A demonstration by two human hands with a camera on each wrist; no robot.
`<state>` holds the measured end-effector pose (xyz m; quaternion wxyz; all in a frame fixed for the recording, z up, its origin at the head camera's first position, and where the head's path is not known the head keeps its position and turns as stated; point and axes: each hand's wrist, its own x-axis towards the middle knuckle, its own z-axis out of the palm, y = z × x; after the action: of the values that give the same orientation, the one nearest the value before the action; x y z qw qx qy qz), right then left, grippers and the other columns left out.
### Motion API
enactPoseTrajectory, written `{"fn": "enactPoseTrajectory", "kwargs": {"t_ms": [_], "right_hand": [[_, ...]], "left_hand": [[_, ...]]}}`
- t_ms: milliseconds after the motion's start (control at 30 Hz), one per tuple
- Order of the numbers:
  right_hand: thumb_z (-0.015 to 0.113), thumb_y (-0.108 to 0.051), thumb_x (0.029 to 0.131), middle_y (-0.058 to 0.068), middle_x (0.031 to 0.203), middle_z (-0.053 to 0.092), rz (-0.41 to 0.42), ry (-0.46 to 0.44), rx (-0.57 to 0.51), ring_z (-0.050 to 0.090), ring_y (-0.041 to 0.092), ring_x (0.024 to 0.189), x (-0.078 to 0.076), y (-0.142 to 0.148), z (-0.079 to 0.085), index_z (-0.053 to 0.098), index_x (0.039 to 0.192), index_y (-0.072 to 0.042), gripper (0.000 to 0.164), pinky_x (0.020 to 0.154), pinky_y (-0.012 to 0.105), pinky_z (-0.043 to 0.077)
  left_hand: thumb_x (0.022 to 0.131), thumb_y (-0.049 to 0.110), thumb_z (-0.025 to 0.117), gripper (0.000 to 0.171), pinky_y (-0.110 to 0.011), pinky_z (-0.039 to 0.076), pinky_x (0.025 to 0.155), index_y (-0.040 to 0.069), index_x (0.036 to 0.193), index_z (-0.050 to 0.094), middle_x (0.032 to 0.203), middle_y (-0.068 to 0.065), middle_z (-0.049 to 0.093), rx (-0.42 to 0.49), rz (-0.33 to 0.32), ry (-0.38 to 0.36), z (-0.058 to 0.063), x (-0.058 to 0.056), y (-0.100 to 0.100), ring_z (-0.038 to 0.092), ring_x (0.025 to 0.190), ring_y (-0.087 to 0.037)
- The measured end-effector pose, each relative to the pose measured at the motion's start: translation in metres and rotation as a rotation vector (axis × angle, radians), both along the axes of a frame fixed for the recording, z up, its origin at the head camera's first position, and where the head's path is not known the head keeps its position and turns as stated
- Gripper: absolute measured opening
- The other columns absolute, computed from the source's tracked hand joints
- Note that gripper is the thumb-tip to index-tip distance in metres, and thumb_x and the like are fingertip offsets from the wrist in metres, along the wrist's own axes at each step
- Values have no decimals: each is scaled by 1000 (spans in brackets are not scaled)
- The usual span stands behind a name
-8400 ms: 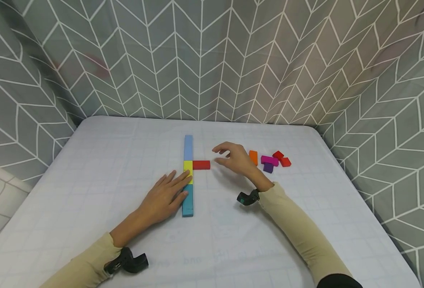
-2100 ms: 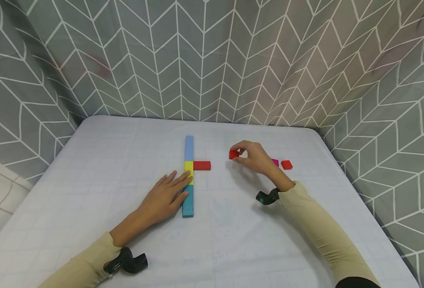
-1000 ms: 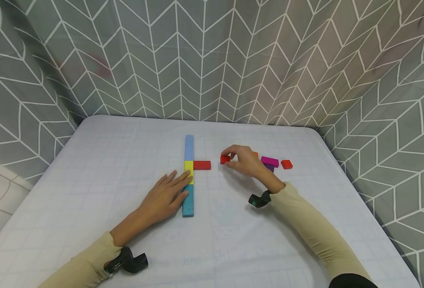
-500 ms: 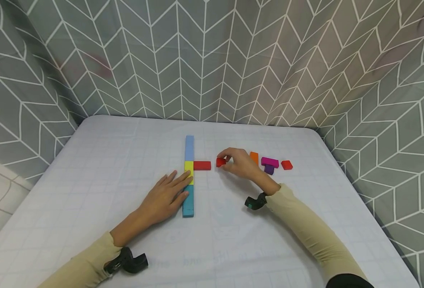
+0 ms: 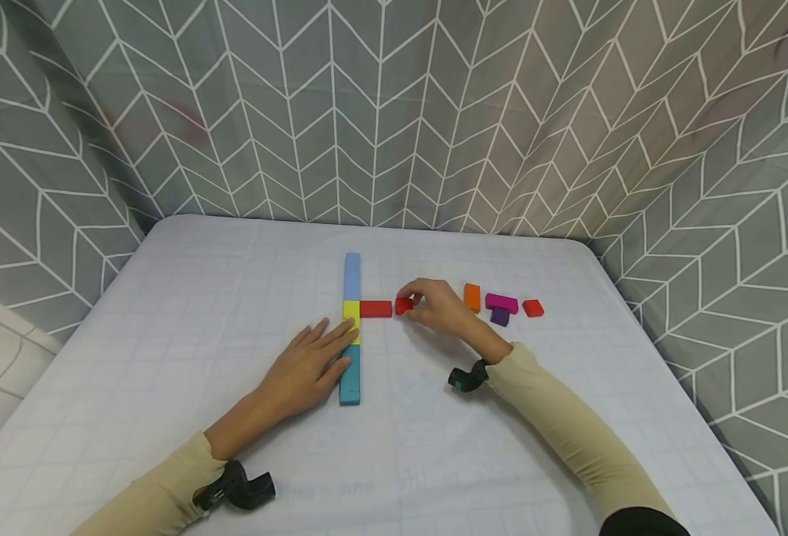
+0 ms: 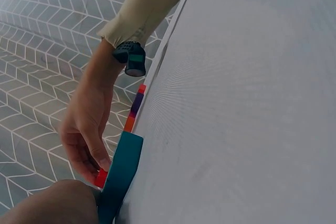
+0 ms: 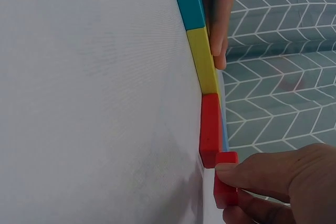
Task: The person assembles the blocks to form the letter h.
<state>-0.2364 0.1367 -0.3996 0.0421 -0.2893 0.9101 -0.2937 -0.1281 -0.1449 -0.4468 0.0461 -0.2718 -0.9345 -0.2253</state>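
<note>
In the head view, a light blue block [image 5: 352, 275], a yellow block [image 5: 351, 307] and a teal block [image 5: 350, 383] form an upright line, and a red block [image 5: 376, 309] juts rightward from the yellow one. My left hand [image 5: 308, 368] lies flat, straight fingers over the yellow and teal blocks. Thumb and fingers of my right hand [image 5: 437, 307] pinch a small red block [image 5: 403, 306] just right of the longer red block's end. The right wrist view has this small block [image 7: 226, 195] held near the red block's end [image 7: 210, 129].
To the right of my right hand lie an orange block [image 5: 472, 298], a magenta block [image 5: 501, 301], a dark purple block [image 5: 499, 316] and another small red block [image 5: 533, 307]. A white cloth covers the table [image 5: 166, 313]; a grey patterned curtain [image 5: 394, 112] hangs behind it.
My right hand, empty at first, has taken a small red block from the group at right and carried it left to near the longer red block. My left hand has stayed in place.
</note>
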Motion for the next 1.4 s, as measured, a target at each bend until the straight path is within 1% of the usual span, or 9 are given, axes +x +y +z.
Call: {"fn": "enactPoseTrajectory", "kwargs": {"t_ms": [200, 467, 800, 1100, 1233, 1400], "right_hand": [[79, -5, 92, 8, 117, 70, 14, -1, 6, 60, 25, 102, 0, -1, -1, 71, 126, -2, 35, 91, 33, 55], [79, -4, 92, 8, 116, 70, 8, -5, 10, 60, 25, 102, -1, -4, -4, 72, 124, -2, 33, 92, 33, 54], [80, -3, 92, 9, 115, 71, 20, 28, 33, 60, 25, 101, -4, -6, -10, 72, 124, -1, 33, 92, 33, 54], [80, -4, 92, 9, 118, 70, 15, 12, 38, 61, 25, 102, -2, -7, -8, 71, 126, -1, 36, 92, 32, 55], [80, -5, 91, 9, 118, 70, 12, 28, 28, 62, 25, 101, 1, -5, -6, 71, 126, -1, 36, 93, 35, 55], [80, -2, 89, 11, 117, 72, 2, 75, -18, 65, 28, 99, 5, 5, -2, 72, 123, 1, 35, 92, 41, 54]], "left_hand": [[109, 36, 55, 54, -60, 18, 121, 14, 158, 48, 166, -2, 35, -5, 0, -11, 1, 1, 0, 26, 153, -39], [109, 35, 55, 54, -60, 18, 121, 13, 158, 48, 166, -3, 35, -4, -3, -6, 1, 1, 0, 26, 152, -39], [109, 36, 54, 54, -60, 19, 121, 14, 158, 47, 166, -2, 35, -12, -6, -4, 0, 0, 0, 26, 152, -39], [109, 35, 54, 54, -60, 19, 121, 14, 158, 48, 166, -2, 35, -2, -9, 0, -1, 0, -2, 26, 152, -40], [109, 35, 54, 53, -60, 19, 121, 14, 158, 48, 166, -2, 35, -4, -3, 0, -2, 0, -2, 26, 153, -39], [109, 34, 55, 54, -61, 20, 121, 13, 157, 48, 165, -3, 37, 2, -9, 17, -1, 0, -1, 28, 152, -41]]}}
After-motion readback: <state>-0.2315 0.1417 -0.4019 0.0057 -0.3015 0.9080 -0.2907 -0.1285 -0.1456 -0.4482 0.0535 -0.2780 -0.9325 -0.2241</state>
